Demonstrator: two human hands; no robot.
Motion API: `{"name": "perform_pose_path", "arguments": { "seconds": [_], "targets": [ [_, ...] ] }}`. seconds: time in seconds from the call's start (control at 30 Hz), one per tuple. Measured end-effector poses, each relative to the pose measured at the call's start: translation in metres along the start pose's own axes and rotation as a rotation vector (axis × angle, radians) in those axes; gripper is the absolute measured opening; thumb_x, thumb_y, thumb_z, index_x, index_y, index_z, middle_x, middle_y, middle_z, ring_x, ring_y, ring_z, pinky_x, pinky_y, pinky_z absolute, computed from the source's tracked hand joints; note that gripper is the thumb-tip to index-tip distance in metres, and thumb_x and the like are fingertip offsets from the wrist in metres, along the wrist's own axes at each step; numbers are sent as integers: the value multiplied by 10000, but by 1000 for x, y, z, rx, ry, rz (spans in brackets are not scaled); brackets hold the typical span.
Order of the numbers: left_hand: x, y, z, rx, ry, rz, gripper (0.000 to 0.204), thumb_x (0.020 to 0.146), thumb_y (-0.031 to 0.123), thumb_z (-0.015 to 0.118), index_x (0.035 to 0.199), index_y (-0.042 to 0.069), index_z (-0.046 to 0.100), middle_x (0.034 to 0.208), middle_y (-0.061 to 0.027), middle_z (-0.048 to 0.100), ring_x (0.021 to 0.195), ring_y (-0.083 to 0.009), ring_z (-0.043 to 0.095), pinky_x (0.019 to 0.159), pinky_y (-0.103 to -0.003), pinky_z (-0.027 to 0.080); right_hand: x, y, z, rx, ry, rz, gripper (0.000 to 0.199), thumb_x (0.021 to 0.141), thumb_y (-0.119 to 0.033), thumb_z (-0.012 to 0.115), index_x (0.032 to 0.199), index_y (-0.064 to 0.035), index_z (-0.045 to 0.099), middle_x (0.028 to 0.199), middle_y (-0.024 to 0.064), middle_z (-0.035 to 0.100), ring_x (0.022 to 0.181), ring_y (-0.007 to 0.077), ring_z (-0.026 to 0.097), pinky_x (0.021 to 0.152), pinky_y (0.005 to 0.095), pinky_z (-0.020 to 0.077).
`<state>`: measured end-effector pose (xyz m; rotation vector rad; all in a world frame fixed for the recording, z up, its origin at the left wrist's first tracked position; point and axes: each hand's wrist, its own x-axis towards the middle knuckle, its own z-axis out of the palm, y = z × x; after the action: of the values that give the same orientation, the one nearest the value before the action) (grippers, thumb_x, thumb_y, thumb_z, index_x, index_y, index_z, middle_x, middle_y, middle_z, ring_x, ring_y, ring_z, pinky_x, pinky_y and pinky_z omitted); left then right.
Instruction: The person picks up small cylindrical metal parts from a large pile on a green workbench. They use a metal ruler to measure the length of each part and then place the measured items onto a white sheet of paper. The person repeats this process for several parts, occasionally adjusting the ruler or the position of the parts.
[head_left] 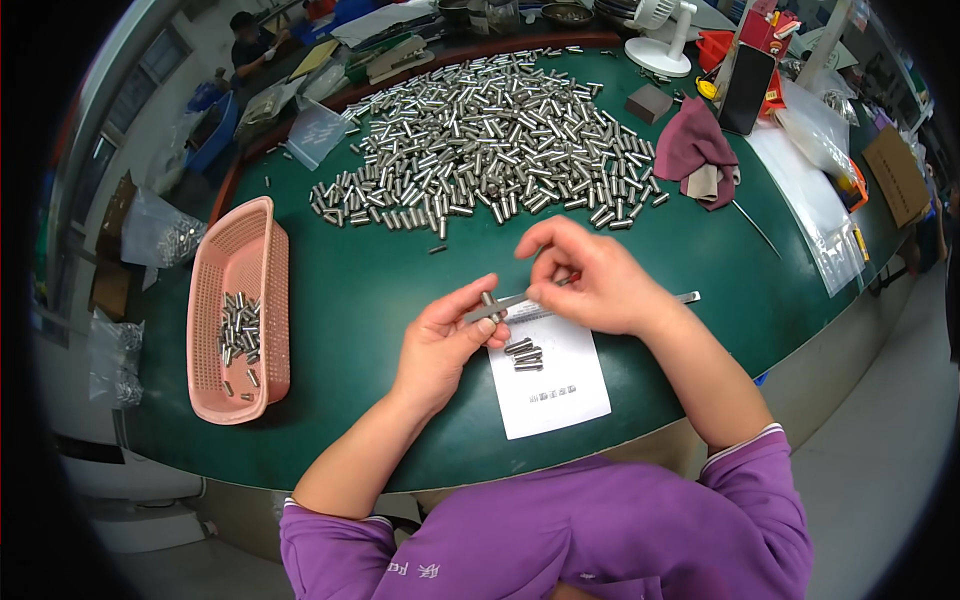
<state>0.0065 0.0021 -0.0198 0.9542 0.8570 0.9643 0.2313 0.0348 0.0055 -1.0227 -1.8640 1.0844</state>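
Note:
Between the thumb and fingers of my left hand is a small metal pin. My right hand pinches a flat grey metal tool, which looks like a file. Its flat end lies against the pin, over my left fingertips. A bit of red shows at my right fingers; the rest of the grip is hidden. Under the hands lies a white printed sheet, with several short metal pins on it. A silver flat end shows beyond my right wrist; I cannot tell whether it belongs to the tool.
A wide heap of metal pins covers the far middle of the green table. At left stands a pink basket with some pins. At right are a maroon cloth, a thin rod, a phone and a white fan.

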Motion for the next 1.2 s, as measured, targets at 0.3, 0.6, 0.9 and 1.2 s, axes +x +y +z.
{"name": "perform_pose_path", "arguments": {
  "seconds": [0.3, 0.6, 0.9, 1.2],
  "targets": [
    [-1, 0, -2, 37, -7, 42, 440, 913, -26, 597, 1342, -31, 500, 1027, -101, 631, 893, -155, 661, 815, -259, 549, -2, -6, 0, 119, -40, 90, 341, 816, -33, 635, 1129, -50, 504, 747, 1, 609, 668, 65, 555, 627, 235, 460],
    [-4, 3, 6, 149, 16, 93, 414, 904, -63, 585, 1313, -26, 535, 976, -83, 621, 899, -159, 667, 789, -266, 561, -3, -3, -4, 89, -54, 72, 349, 828, -11, 651, 1140, -47, 499, 774, -3, 608, 687, 48, 547, 617, 225, 444],
    [-1, 3, -2, 30, 35, 88, 411, 902, 6, 628, 1303, 2, 541, 982, -97, 635, 863, -165, 662, 764, -270, 562, -3, 2, -23, 137, 31, 117, 354, 799, -50, 654, 1125, -61, 515, 754, 4, 608, 680, 69, 575, 650, 250, 483],
    [-2, 7, 6, 72, 55, -37, 403, 908, -45, 582, 1307, -21, 530, 1040, -131, 650, 884, -179, 677, 793, -268, 571, 0, -13, 13, -21, -17, 1, 343, 797, -122, 672, 1101, -75, 522, 734, 12, 630, 666, 138, 615, 646, 295, 501]
  ]
}}
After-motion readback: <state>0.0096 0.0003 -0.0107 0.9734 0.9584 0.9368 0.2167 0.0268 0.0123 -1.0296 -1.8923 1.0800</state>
